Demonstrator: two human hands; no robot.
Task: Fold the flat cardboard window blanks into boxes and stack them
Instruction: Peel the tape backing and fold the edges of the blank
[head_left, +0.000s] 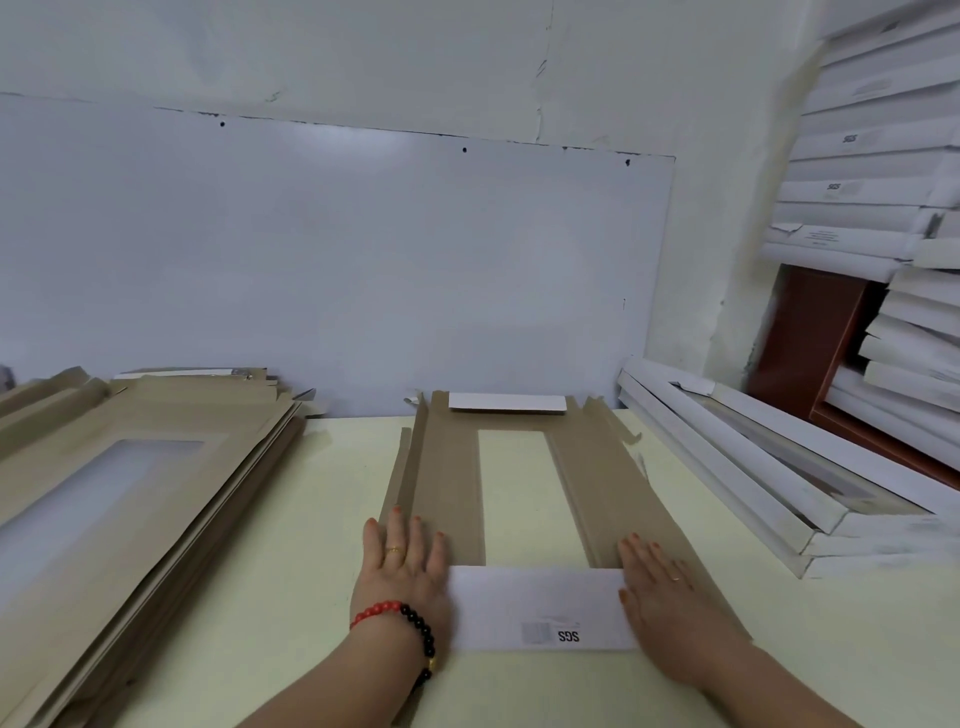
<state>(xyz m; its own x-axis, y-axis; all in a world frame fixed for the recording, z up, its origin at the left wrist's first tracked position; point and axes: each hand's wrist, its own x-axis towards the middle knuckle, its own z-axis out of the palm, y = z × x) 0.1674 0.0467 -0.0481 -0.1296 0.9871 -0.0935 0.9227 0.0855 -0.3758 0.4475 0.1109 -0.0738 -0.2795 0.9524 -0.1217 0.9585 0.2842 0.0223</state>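
Blank lies brown side up on the table, long axis running away; left hand and right hand press flat, fingers spread.

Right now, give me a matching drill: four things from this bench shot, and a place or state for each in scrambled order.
Things:
1. blank under the hands
2. pile of flat blanks
3. folded boxes
4. left hand

Places or states:
A. stacked at the right of the table
B. lies flat at table centre, brown side up
C. wears a red and black bead bracelet
D. heaped at the left of the table

Pairs: 1-B, 2-D, 3-A, 4-C
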